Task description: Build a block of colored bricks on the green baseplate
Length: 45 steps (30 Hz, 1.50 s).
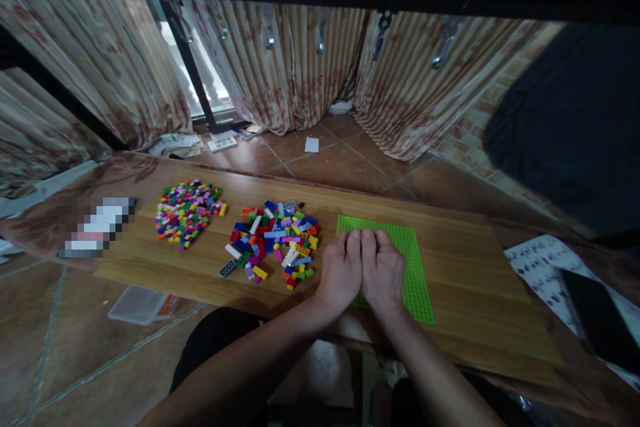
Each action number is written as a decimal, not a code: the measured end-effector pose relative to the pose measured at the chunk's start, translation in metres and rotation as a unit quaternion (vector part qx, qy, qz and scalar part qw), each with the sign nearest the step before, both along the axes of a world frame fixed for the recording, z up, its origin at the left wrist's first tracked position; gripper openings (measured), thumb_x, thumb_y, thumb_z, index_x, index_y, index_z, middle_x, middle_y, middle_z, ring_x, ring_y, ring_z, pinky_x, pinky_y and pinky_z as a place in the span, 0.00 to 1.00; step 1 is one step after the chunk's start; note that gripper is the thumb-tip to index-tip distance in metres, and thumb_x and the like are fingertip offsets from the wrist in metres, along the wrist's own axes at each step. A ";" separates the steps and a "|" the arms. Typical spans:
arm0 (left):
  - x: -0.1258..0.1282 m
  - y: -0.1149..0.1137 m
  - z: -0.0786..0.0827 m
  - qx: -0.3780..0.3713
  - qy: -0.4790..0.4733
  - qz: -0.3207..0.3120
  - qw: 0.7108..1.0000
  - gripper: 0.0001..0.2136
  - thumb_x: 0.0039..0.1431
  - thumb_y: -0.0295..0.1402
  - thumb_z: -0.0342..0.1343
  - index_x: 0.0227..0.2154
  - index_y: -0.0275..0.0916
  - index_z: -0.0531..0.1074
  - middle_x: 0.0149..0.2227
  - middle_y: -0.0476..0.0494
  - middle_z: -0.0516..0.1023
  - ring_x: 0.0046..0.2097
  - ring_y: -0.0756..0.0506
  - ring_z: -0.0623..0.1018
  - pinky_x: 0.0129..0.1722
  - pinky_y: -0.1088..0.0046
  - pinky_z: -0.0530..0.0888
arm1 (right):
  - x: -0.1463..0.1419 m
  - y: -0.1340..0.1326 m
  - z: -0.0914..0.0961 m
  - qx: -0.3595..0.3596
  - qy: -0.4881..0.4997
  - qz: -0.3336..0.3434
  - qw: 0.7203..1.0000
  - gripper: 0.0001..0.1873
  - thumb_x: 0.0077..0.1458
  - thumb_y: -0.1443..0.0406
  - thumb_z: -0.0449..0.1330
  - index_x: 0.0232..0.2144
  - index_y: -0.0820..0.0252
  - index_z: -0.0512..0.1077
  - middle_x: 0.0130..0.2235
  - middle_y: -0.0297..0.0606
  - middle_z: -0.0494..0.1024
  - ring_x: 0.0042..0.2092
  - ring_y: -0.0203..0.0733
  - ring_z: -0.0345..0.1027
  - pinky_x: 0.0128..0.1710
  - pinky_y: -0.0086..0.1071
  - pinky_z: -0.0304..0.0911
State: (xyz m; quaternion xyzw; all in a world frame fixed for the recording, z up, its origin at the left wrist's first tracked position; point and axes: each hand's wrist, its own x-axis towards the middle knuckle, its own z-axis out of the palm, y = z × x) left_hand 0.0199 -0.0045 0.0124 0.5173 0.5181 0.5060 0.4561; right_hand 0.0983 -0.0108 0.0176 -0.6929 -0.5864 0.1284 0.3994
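Observation:
My left hand (341, 265) and my right hand (384, 267) are side by side over the green studded baseplate (417, 280), with their fingers curled and thumbs together. Between the thumb tips shows a sliver of red, which looks like a small toy brick (362, 231); the hands hide most of it. Just left of my left hand lies a loose pile of larger toy bricks (275, 237) in mixed colours. Farther left is a heap of smaller toy bricks (185, 213).
The wooden board (470, 280) carries the bricks and baseplate. A dark phone-like slab (597, 317) lies on a printed sheet (540, 257) at the right. A blurred-out device (97, 227) is at the left. A clear plastic container (137, 305) sits on the floor below.

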 end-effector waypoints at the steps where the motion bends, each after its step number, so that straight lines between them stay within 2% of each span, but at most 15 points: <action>1: -0.001 0.000 0.001 -0.002 0.020 0.005 1.000 0.15 0.65 0.40 0.44 0.27 0.37 0.67 0.26 0.46 0.71 0.29 0.49 0.70 0.31 0.72 0.65 | 0.000 0.000 -0.001 0.000 -0.002 0.001 1.000 0.24 0.63 0.50 0.43 0.29 0.58 0.68 0.24 0.37 0.72 0.25 0.39 0.60 0.27 0.32 0.48; 6: -0.003 -0.002 0.004 -0.008 0.057 0.028 0.998 0.16 0.65 0.39 0.44 0.24 0.38 0.65 0.24 0.47 0.69 0.27 0.49 0.68 0.29 0.72 0.62 | -0.002 0.000 0.000 0.023 0.028 -0.004 0.999 0.22 0.62 0.51 0.44 0.29 0.59 0.68 0.25 0.37 0.72 0.25 0.39 0.60 0.28 0.33 0.50; 8: -0.002 -0.002 0.004 -0.010 0.040 0.038 0.998 0.15 0.64 0.39 0.45 0.23 0.38 0.65 0.23 0.48 0.68 0.27 0.50 0.67 0.29 0.73 0.62 | -0.003 0.001 -0.001 0.030 0.062 -0.008 0.998 0.20 0.62 0.52 0.46 0.27 0.58 0.67 0.24 0.36 0.71 0.26 0.39 0.60 0.28 0.33 0.51; 10: 0.000 -0.001 0.005 -0.023 -0.017 0.041 0.999 0.14 0.62 0.40 0.47 0.23 0.38 0.64 0.23 0.50 0.66 0.26 0.51 0.67 0.27 0.74 0.62 | -0.004 0.004 -0.001 0.033 0.144 -0.011 0.989 0.20 0.60 0.52 0.48 0.25 0.57 0.66 0.23 0.33 0.70 0.26 0.38 0.60 0.28 0.32 0.52; 12: 0.000 0.000 0.007 -0.072 -0.131 0.034 0.988 0.14 0.60 0.41 0.47 0.23 0.39 0.63 0.21 0.51 0.64 0.22 0.52 0.65 0.23 0.75 0.60 | -0.006 0.006 -0.001 0.014 0.293 -0.024 0.956 0.19 0.57 0.50 0.51 0.24 0.57 0.65 0.21 0.30 0.68 0.23 0.36 0.59 0.25 0.31 0.52; 15: -0.003 0.003 0.012 -0.172 -0.308 0.002 0.936 0.12 0.56 0.40 0.48 0.21 0.39 0.62 0.19 0.52 0.63 0.18 0.53 0.63 0.18 0.77 0.55 | -0.007 0.008 0.002 -0.060 0.506 -0.033 0.860 0.17 0.52 0.50 0.56 0.25 0.57 0.65 0.18 0.26 0.66 0.17 0.33 0.55 0.18 0.28 0.47; 16: -0.005 0.004 0.014 -0.196 -0.348 -0.013 0.917 0.11 0.54 0.39 0.48 0.21 0.38 0.62 0.19 0.52 0.63 0.18 0.53 0.64 0.18 0.77 0.55 | -0.006 0.008 0.004 -0.076 0.541 -0.031 0.837 0.17 0.50 0.50 0.57 0.25 0.57 0.65 0.17 0.25 0.65 0.16 0.32 0.54 0.16 0.27 0.46; 18: -0.010 0.004 0.018 -0.227 -0.399 -0.044 0.887 0.09 0.50 0.37 0.48 0.21 0.37 0.63 0.19 0.51 0.65 0.19 0.53 0.67 0.18 0.78 0.57 | -0.005 0.007 0.006 -0.081 0.566 -0.027 0.820 0.18 0.49 0.49 0.59 0.25 0.57 0.65 0.16 0.24 0.65 0.15 0.30 0.53 0.15 0.26 0.44; 20: -0.013 0.004 0.020 -0.244 -0.421 -0.065 0.871 0.10 0.50 0.38 0.48 0.23 0.37 0.65 0.20 0.50 0.67 0.19 0.52 0.68 0.18 0.79 0.58 | -0.002 0.007 0.006 -0.073 0.560 -0.034 0.824 0.19 0.49 0.48 0.59 0.26 0.57 0.66 0.16 0.24 0.66 0.15 0.30 0.54 0.15 0.25 0.44; 22: -0.013 0.003 0.020 -0.253 -0.410 -0.075 0.873 0.13 0.52 0.43 0.50 0.25 0.36 0.67 0.21 0.50 0.69 0.19 0.52 0.69 0.17 0.79 0.58 | 0.001 0.007 0.005 -0.063 0.523 -0.043 0.849 0.20 0.51 0.46 0.57 0.27 0.57 0.66 0.18 0.25 0.67 0.16 0.31 0.55 0.16 0.27 0.47; 24: -0.010 0.001 0.018 -0.247 -0.370 -0.079 0.892 0.16 0.50 0.47 0.56 0.25 0.36 0.68 0.22 0.51 0.70 0.19 0.53 0.70 0.16 0.80 0.57 | 0.005 0.007 0.003 -0.042 0.433 -0.044 0.899 0.20 0.53 0.46 0.54 0.27 0.57 0.66 0.19 0.26 0.68 0.18 0.33 0.58 0.19 0.28 0.50; 26: -0.007 0.000 0.016 -0.222 -0.318 -0.079 0.918 0.17 0.46 0.46 0.62 0.25 0.36 0.68 0.21 0.52 0.69 0.19 0.54 0.70 0.15 0.81 0.58 | 0.009 0.007 0.002 -0.018 0.303 -0.031 0.952 0.20 0.57 0.48 0.51 0.27 0.57 0.66 0.21 0.29 0.69 0.22 0.36 0.61 0.23 0.30 0.53; 29: -0.004 -0.001 0.012 -0.183 -0.258 -0.086 0.945 0.18 0.43 0.44 0.66 0.25 0.36 0.68 0.19 0.55 0.68 0.18 0.55 0.68 0.15 0.81 0.61 | 0.014 0.005 0.004 -0.004 0.155 -0.010 0.988 0.20 0.61 0.51 0.47 0.27 0.57 0.66 0.22 0.31 0.70 0.25 0.38 0.62 0.28 0.32 0.54; 37: -0.009 -0.001 0.014 -0.170 -0.225 -0.136 0.950 0.17 0.45 0.45 0.64 0.26 0.34 0.70 0.19 0.51 0.72 0.21 0.53 0.71 0.19 0.80 0.67 | 0.018 0.003 0.008 -0.007 0.089 -0.002 0.996 0.19 0.61 0.52 0.47 0.26 0.56 0.65 0.22 0.31 0.69 0.26 0.40 0.62 0.29 0.33 0.53; 45: -0.006 -0.002 0.013 -0.144 -0.196 -0.089 0.966 0.10 0.50 0.37 0.61 0.26 0.35 0.71 0.16 0.53 0.70 0.17 0.54 0.69 0.18 0.79 0.68 | 0.011 0.006 -0.004 -0.027 0.217 -0.011 0.976 0.20 0.59 0.50 0.48 0.25 0.57 0.66 0.21 0.30 0.67 0.23 0.37 0.59 0.25 0.32 0.53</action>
